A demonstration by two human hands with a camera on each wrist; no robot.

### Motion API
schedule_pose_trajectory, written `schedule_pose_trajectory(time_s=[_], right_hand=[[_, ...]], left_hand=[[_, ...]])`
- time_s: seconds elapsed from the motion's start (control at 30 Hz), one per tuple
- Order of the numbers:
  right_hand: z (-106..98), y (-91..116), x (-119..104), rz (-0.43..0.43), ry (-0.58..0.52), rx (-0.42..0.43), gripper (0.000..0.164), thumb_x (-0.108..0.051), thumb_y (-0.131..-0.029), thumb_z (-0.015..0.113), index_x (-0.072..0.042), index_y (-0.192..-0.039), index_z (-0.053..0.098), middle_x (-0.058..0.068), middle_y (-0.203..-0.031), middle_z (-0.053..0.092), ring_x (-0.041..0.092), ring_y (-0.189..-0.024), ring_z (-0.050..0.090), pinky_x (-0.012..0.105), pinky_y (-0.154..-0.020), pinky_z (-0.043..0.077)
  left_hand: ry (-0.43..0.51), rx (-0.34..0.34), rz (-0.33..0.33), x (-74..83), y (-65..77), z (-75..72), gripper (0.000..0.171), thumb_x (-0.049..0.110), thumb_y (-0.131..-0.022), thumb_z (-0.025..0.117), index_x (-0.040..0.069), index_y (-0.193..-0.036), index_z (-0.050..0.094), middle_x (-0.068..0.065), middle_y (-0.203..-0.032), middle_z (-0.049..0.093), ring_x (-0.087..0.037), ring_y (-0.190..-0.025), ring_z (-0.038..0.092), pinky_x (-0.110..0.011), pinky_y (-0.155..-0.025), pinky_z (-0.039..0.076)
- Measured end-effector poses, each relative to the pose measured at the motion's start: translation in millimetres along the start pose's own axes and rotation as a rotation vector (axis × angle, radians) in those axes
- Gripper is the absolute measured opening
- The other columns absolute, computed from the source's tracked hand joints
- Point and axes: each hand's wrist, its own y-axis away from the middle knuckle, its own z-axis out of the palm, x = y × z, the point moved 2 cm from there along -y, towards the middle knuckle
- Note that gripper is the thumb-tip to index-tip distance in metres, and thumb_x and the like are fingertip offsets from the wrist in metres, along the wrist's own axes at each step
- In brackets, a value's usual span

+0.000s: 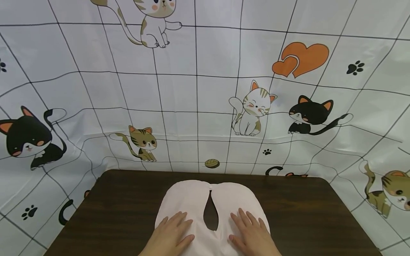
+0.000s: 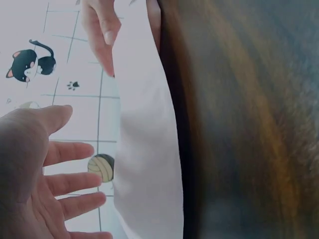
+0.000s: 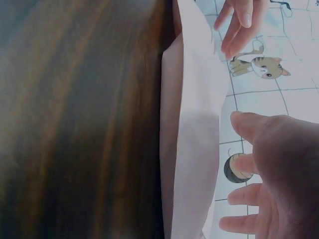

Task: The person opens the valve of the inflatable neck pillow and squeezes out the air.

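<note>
A pale pink cloth piece [image 1: 187, 195] lies spread on the dark wooden table [image 1: 310, 217], with two rounded lobes at its far edge. Between the lobes a teardrop-shaped opening shows the wood beneath. My left hand [image 1: 171, 234] is over the cloth's left half, fingers straight and spread. Over the right half is my right hand [image 1: 253, 233], its fingers also extended and apart. Both wrist views show the cloth edge-on, standing slightly above the tabletop, with the left hand [image 2: 45, 174] and the right hand [image 3: 279, 169] close over it. The cloth's near edge is out of the head view.
Behind the table and along its sides hangs a white sheet [image 1: 217, 92] with black grid lines, printed with cats, hearts, paw prints and a yarn ball. Dark tabletop shows to the left and right of the cloth, out to the table's rounded far corners.
</note>
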Motion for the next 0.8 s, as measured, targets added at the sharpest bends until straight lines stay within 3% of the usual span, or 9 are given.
schedule_pose_trajectory(time_s=[0.17, 0.47, 0.8], right_hand=[[2.5, 6.0, -2.9, -0.029, 0.002, 0.024, 0.063, -0.059, -0.088, 0.050, -0.020, -0.138, 0.049, 0.010, -0.143, 0.044, 0.035, -0.127, 0.041, 0.066, -0.095, 0.031], [11.6, 12.6, -5.9, -0.020, -0.051, -0.010, 0.069, -0.064, -0.090, 0.041, -0.022, -0.144, 0.040, 0.009, -0.148, 0.038, 0.035, -0.130, 0.037, 0.064, -0.100, 0.027], [19.4, 17.9, -5.9, -0.066, 0.065, 0.017, 0.062, -0.063, -0.091, 0.040, -0.023, -0.136, 0.051, 0.008, -0.146, 0.041, 0.034, -0.128, 0.040, 0.062, -0.097, 0.033]], left_hand=[[0.040, -0.047, 0.026, 7.0, 3.1, -4.9, 0.047, 0.052, -0.092, 0.050, 0.017, -0.120, 0.064, -0.007, -0.128, 0.058, -0.026, -0.119, 0.051, -0.055, -0.096, 0.040], [0.038, -0.093, 0.012, 7.2, 6.8, 8.6, 0.048, 0.054, -0.091, 0.050, 0.018, -0.121, 0.063, -0.009, -0.132, 0.054, -0.032, -0.123, 0.048, -0.051, -0.098, 0.040], [-0.001, -0.123, 0.070, 4.5, 7.5, 19.5, 0.042, 0.049, -0.089, 0.055, 0.024, -0.122, 0.064, -0.007, -0.136, 0.052, -0.033, -0.126, 0.045, -0.053, -0.095, 0.041]])
